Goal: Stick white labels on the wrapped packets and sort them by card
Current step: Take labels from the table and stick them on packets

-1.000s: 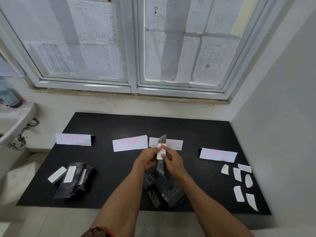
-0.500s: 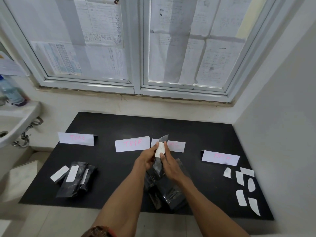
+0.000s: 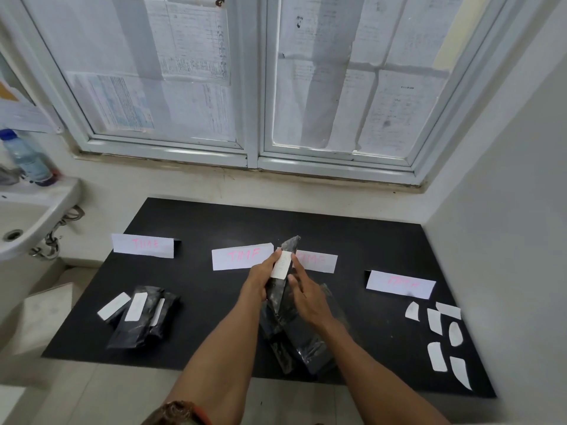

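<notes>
My left hand (image 3: 259,279) grips a black wrapped packet (image 3: 280,289) held upright above the black mat (image 3: 352,240). A white label (image 3: 281,265) sits on the packet's upper part. My right hand (image 3: 306,297) rests against the packet's right side with its fingers extended beside the label. Below my hands lies a heap of unlabelled black packets (image 3: 302,345). Several white cards with pink writing stand in a row: far left (image 3: 142,246), centre left (image 3: 241,256), centre right (image 3: 319,262), right (image 3: 400,284). Labelled packets (image 3: 142,317) lie in front of the far left card.
Several loose white labels (image 3: 438,338) lie at the mat's right edge, near the wall. A white sink (image 3: 27,216) with a bottle (image 3: 26,157) is at the left. A papered window (image 3: 251,81) rises behind the mat.
The label now lies flatter along the packet. My right hand has slid down from the label's lower end to the packet's side, fingers extended. The camera has shifted slightly.
</notes>
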{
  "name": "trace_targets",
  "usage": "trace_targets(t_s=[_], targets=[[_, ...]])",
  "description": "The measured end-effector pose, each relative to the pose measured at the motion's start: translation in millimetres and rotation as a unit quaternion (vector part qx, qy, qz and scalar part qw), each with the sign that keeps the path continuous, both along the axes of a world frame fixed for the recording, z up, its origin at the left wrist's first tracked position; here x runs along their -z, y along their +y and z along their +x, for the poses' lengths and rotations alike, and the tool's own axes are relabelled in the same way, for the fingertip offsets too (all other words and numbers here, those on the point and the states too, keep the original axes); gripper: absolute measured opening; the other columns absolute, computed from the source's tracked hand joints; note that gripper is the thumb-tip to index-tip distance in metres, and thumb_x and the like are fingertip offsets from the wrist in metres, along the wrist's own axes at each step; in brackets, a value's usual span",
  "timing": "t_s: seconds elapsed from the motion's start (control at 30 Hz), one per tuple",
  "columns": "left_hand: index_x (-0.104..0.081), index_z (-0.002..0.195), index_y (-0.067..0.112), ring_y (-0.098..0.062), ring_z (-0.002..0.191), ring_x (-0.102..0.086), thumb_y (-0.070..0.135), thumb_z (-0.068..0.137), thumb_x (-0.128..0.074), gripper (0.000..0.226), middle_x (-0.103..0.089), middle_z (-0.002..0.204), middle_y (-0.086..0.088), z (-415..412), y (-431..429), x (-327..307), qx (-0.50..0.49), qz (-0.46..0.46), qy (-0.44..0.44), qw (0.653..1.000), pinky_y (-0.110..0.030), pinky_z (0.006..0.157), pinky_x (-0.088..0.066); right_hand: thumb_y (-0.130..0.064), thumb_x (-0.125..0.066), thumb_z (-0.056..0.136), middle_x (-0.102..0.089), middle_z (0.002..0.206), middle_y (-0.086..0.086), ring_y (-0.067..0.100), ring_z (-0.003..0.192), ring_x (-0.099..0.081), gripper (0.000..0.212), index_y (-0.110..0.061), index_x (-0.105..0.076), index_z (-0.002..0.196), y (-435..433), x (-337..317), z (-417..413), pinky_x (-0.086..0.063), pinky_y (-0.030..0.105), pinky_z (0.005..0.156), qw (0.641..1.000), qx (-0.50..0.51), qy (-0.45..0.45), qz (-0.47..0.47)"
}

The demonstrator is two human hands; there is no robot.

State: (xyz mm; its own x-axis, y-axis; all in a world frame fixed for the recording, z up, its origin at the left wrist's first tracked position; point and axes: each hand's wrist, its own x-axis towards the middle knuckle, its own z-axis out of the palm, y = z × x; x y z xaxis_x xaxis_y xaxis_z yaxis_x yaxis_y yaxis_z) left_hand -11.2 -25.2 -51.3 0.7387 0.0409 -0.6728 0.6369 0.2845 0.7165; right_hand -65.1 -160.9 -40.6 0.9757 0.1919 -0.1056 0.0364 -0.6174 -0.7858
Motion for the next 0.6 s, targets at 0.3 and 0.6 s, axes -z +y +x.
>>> trace_targets(t_s=[0.3,0.6], targets=[[-0.061,0.110,0.001,-0.024,0.087,-0.065,0.010,0.098,-0.049,0.019,-0.069,0.098,-0.013,-20.3,13.2,-11.7,0.027,-0.133,0.002,0.991,-0.033,0.074,-0.055,-0.047,-0.029,0.101,-0.047,0.145,0.006,0.029,0.126,-0.051,0.048,-0.046,-0.018,0.148,7.2,1.2,-1.3,-0.039,0.037,0.104,0.998,0.029,0.048,0.012],[-0.064,0.109,0.002,-0.024,0.089,-0.067,-0.007,0.091,-0.046,0.027,-0.072,0.095,-0.011,-35.6,54.5,-6.3,0.025,-0.153,-0.025,0.988,-0.032,0.080,-0.056,-0.047,-0.021,0.102,-0.065,0.115,0.015,0.027,0.098,-0.064,0.054,-0.034,-0.009,0.152,45.6,10.4,-5.6,-0.050,0.037,0.085,0.996,-0.002,0.069,-0.048]])
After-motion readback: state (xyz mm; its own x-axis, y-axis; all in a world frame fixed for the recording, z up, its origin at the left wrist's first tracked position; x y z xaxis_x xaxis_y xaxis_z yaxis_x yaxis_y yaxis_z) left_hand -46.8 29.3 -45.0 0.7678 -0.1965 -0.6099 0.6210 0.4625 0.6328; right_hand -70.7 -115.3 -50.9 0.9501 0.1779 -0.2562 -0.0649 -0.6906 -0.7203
